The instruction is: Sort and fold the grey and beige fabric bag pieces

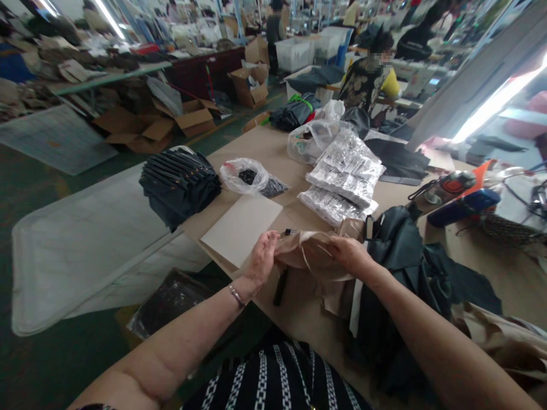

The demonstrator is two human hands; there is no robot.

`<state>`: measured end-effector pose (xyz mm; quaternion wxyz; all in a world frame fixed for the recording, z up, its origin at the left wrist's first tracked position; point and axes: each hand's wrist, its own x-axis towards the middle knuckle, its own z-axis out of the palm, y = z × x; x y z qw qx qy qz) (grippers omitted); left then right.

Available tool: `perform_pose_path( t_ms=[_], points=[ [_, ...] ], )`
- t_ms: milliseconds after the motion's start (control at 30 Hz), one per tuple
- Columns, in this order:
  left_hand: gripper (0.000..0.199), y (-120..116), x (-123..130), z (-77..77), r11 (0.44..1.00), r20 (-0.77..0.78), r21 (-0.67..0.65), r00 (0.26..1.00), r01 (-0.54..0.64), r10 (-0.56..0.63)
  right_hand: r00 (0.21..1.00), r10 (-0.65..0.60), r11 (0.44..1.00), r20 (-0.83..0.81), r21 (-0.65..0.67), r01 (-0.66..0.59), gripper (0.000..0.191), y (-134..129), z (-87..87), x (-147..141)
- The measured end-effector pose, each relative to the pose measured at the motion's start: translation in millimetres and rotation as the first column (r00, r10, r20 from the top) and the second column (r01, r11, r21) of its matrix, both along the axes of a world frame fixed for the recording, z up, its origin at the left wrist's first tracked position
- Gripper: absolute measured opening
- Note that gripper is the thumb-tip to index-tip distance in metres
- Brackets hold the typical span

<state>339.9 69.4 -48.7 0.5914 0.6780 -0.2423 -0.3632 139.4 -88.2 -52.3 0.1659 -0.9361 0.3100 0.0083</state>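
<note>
Between my two hands, above the table's near edge, is a piece of tan fabric (pixel 314 253). My left hand (pixel 261 256) has its fingers closed on the fabric's left end, where a small black piece (pixel 291 232) shows. The right end is pinched in my right hand (pixel 352 256). A narrow black strip (pixel 280 287) lies below the fabric. Just right of my right hand lies a heap of dark fabric (pixel 397 245), with a white strip (pixel 356 307) along its left side. A pale flat board (pixel 241 228) rests beyond my left hand.
Stacked dark folded pieces (pixel 179 182) stand at the table's left edge. A clear bag (pixel 245 175) of small black parts and silvery plastic packets (pixel 346 171) lie farther back. A bottle (pixel 444 191) and blue case (pixel 464 208) are at right. A person (pixel 367 80) sits beyond the table.
</note>
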Motion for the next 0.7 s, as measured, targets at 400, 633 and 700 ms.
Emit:
perform_pose_path(
  t_ms=[400,633,700],
  points=[
    [0.045,3,-51,37.8,0.963,-0.358,-0.01,0.898,0.27,-0.256,0.84,-0.309,0.937,0.447,0.293,0.19,0.022,55,63.8,21],
    [0.032,-11,-62,56.6,0.956,-0.735,-0.1,0.626,0.277,-0.259,0.721,-0.505,0.766,0.475,0.632,0.12,0.033,61,25.8,-16],
    [0.037,3,-72,75.6,0.803,-0.781,-0.234,0.386,0.548,-0.491,0.709,-0.565,0.733,0.422,0.651,0.196,0.024,50,16.7,-35]
  ],
)
